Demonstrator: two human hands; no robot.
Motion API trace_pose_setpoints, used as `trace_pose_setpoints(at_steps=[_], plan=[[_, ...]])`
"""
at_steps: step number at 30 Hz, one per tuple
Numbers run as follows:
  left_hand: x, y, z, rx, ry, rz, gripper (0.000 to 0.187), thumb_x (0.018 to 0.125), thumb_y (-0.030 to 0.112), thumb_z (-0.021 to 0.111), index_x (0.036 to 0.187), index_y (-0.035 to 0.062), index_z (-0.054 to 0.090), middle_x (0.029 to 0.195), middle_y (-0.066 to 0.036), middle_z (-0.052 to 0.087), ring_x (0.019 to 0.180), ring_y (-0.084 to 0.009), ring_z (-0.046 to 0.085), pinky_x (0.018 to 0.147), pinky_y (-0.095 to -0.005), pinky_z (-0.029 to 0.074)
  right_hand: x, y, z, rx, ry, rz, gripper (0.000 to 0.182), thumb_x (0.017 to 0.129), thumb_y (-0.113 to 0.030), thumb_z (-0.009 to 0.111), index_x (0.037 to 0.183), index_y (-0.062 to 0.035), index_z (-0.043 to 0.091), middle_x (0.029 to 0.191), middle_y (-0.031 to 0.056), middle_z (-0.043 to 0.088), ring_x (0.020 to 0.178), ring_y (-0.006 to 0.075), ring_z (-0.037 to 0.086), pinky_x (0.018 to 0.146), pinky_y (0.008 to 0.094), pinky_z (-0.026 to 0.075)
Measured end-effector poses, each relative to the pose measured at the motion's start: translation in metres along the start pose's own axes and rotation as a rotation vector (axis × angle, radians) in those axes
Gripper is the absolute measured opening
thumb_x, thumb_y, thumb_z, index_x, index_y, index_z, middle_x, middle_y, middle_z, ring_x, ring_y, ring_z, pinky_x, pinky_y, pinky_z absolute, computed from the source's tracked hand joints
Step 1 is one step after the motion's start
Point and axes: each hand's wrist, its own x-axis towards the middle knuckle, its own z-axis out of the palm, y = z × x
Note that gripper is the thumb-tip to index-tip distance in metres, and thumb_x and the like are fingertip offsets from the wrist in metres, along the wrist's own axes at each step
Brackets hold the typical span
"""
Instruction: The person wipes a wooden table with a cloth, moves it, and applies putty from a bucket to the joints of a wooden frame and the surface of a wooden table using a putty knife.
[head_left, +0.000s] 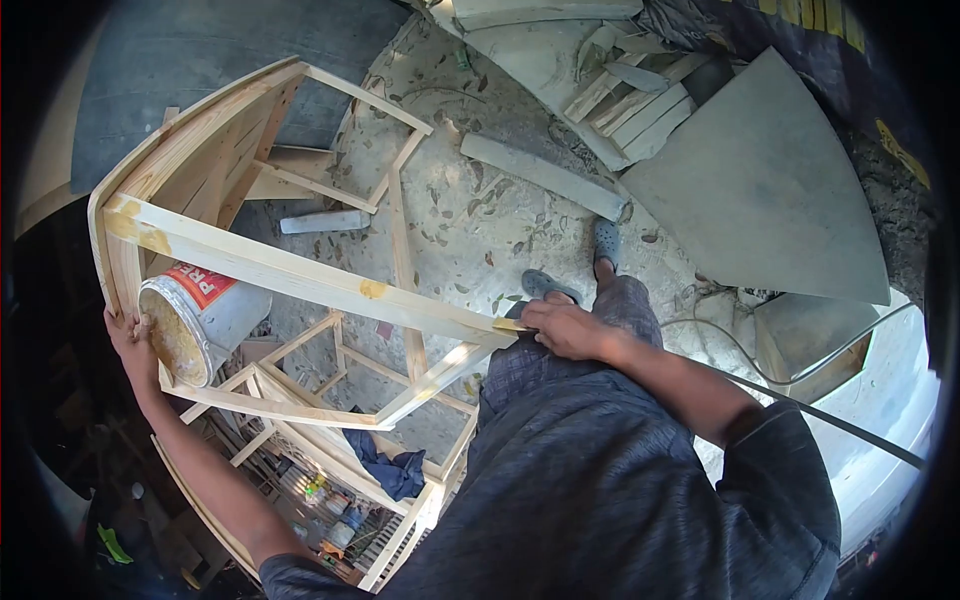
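A light wooden frame [270, 262] with yellowish patches on its long beam spans the left half of the head view. At the beam's near corner, beside my leg, my right hand [562, 326] has its fingers closed around the wood. My left hand [131, 338] is at the frame's far left edge, next to the rim of a white bucket [236, 320] with a red label. The bucket lies tilted on its side, its mouth facing left. How the left fingers grip the edge is partly hidden.
A second wooden frame [285, 400] with a dark cloth [390, 468] is below. Grey slabs [545, 176] lie on the leaf-strewn floor, with a large grey panel [760, 190] at right. A thin hose [735, 345] curves beside my right arm.
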Motion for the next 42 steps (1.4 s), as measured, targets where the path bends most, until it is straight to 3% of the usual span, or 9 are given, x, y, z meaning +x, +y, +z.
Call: trace_pose_setpoints(at_steps=[5,8,13,16,25,28,33,37,42], plan=[[0.002,0.017,-0.001,0.002,0.002,-0.015,0.088,0.099,0.011,0.074,0.167,0.0017,0.019,0.166,-0.019,0.035,0.138,-0.0265,0.055,0.114,-0.0389,0.046,-0.011,0.039,0.025,-0.014,-0.165,-0.021,0.046,0.084,-0.004,0.071,0.129,-0.0039,0.066,0.119,0.0117,0.063,0.121,0.032,0.061,0.098,0.0419,0.047],[0.005,0.019,-0.002,-0.001,-0.021,-0.017,0.088,0.099,0.011,0.074,0.167,0.0011,0.019,0.166,-0.019,0.035,0.139,-0.0261,0.054,0.114,-0.0388,0.046,0.002,0.008,0.007,0.064,0.103,-0.126,0.04,0.088,-0.002,0.063,0.127,-0.0059,0.07,0.12,0.0107,0.062,0.112,0.037,0.063,0.099,0.0461,0.049],[0.009,0.019,-0.006,0.062,-0.023,-0.03,0.088,0.1,0.015,0.073,0.167,-0.0003,0.018,0.169,-0.02,0.031,0.144,-0.0273,0.049,0.117,-0.0382,0.042,-0.004,0.033,0.002,-0.118,-0.194,-0.03,0.033,0.091,-0.005,0.064,0.123,-0.0084,0.066,0.121,0.0094,0.061,0.116,0.0353,0.06,0.099,0.0464,0.05],[0.006,0.011,-0.011,0.024,-0.061,-0.063,0.089,0.1,0.019,0.073,0.167,-0.0016,0.018,0.172,-0.02,0.026,0.148,-0.0284,0.046,0.12,-0.0382,0.038,-0.006,0.027,0.03,0.058,0.016,-0.036,0.034,0.09,-0.004,0.064,0.123,-0.008,0.066,0.123,0.0097,0.061,0.114,0.0356,0.061,0.099,0.0469,0.05],[0.007,0.022,-0.007,0.082,-0.04,-0.043,0.089,0.102,0.027,0.073,0.166,-0.0023,0.019,0.171,-0.021,0.028,0.15,-0.0307,0.044,0.121,-0.0397,0.037,-0.013,0.041,0.046,0.017,0.008,-0.065,0.036,0.091,-0.004,0.064,0.126,-0.0092,0.067,0.123,0.0083,0.062,0.109,0.0337,0.061,0.1,0.0473,0.048],[0.012,0.007,-0.003,-0.012,-0.029,-0.071,0.089,0.102,0.023,0.073,0.166,-0.002,0.018,0.169,-0.021,0.032,0.148,-0.0295,0.047,0.12,-0.0391,0.039,-0.013,0.062,0.032,-0.136,-0.106,-0.063,0.034,0.094,-0.006,0.061,0.128,-0.0102,0.067,0.121,0.0065,0.062,0.11,0.0329,0.061,0.101,0.0473,0.048],[0.016,0.016,-0.008,0.001,-0.089,-0.091,0.092,0.1,0.014,0.073,0.168,-0.0007,0.013,0.163,-0.02,0.039,0.146,-0.0258,0.049,0.118,-0.0392,0.042,0.015,0.02,0.006,-0.136,-0.041,-0.116,0.035,0.091,-0.008,0.062,0.125,-0.0141,0.068,0.12,0.004,0.062,0.112,0.0314,0.06,0.092,0.0458,0.056],[0.029,-0.012,-0.005,-0.01,-0.053,-0.093,0.09,0.1,0.013,0.072,0.168,0.0008,0.013,0.166,-0.021,0.036,0.144,-0.0275,0.051,0.117,-0.0386,0.043,0.016,0.025,-0.007,-0.257,-0.163,-0.104,0.033,0.089,-0.007,0.062,0.121,-0.013,0.069,0.119,0.0036,0.061,0.114,0.0318,0.059,0.092,0.0452,0.056],[0.014,0.032,0.0,0.009,-0.088,-0.115,0.09,0.101,0.009,0.069,0.168,0.001,0.01,0.17,-0.021,0.03,0.143,-0.0297,0.052,0.116,-0.0391,0.045,0.027,0.026,-0.021,-0.313,-0.186,-0.218,0.03,0.088,-0.007,0.063,0.116,-0.0139,0.071,0.116,0.0039,0.062,0.109,0.032,0.062,0.09,0.0456,0.058]])
